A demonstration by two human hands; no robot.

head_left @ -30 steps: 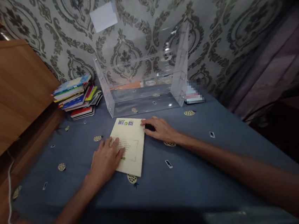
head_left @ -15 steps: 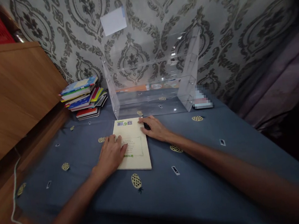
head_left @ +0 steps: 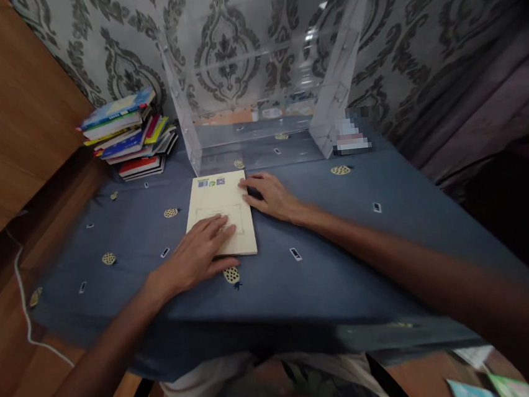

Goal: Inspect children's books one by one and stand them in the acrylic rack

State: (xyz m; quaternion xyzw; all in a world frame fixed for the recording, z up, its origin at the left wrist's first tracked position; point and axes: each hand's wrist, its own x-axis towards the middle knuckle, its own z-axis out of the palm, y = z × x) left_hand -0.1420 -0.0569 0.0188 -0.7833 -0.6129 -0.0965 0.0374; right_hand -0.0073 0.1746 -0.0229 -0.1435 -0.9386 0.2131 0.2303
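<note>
While the left hand [head_left: 195, 252] lies open on the cream book [head_left: 222, 197], the right hand [head_left: 271, 198], also open, touches its upper right edge. Uneven pressure could skew the book on the cloth-covered desk [head_left: 330, 273] or push it into the clear rack [head_left: 338, 98] beyond.

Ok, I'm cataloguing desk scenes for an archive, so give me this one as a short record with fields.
Main item: cream rectangular book, lying flat
Surface: dark blue cloth with pineapple prints
Left hand: bare, laid across the book's lower part
Right hand: bare, at the book's upper right edge
Behind the book: clear plastic stand
Back left: uneven stack of multicoloured books
Book's printed text: too small to read
</note>
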